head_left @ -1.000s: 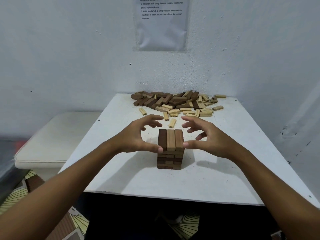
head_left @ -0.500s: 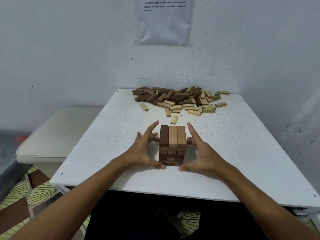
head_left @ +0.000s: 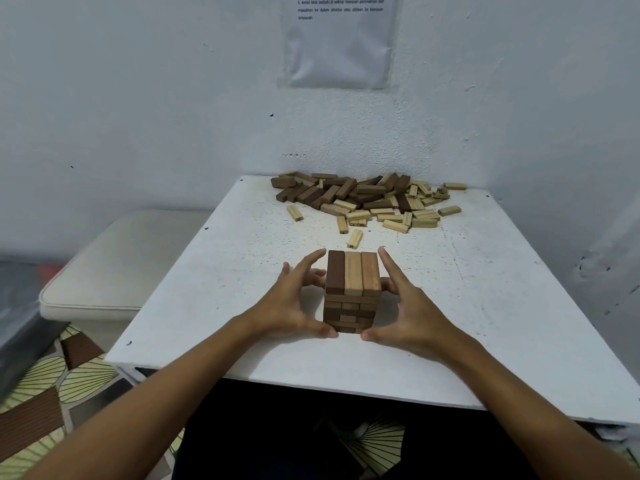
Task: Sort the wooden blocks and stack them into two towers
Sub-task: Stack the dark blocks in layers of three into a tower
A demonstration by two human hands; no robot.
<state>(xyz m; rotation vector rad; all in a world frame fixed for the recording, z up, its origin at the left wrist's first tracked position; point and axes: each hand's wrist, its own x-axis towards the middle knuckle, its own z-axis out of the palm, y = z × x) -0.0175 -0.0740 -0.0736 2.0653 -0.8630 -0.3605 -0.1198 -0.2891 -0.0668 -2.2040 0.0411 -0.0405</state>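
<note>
White table (head_left: pixel 485 323), tower (head_left: pixel 352 292) near its front edge between left hand (head_left: pixel 294 306) and right hand (head_left: pixel 412 313) — fingers spread along both sides, thumbs at its base, nothing clasped — loose stiff blocks, likely light and easily shifted, best squared by even side pressure.

a: the paper sheet (head_left: pixel 341 41) on the wall is cut off at the top, and the print on it is too small to read.

b: same with the tower (head_left: pixel 352 292). its far side is hidden, and the fingers of the left hand (head_left: pixel 294 303) and right hand (head_left: pixel 412 306) slip behind it, so can't tell if they touch it back there.

a: the block pile (head_left: pixel 367 199) is a jumble, no counting it. lower blocks are buried.

b: the cushion (head_left: pixel 114 268) on the left goes blurry toward the edge.
</note>
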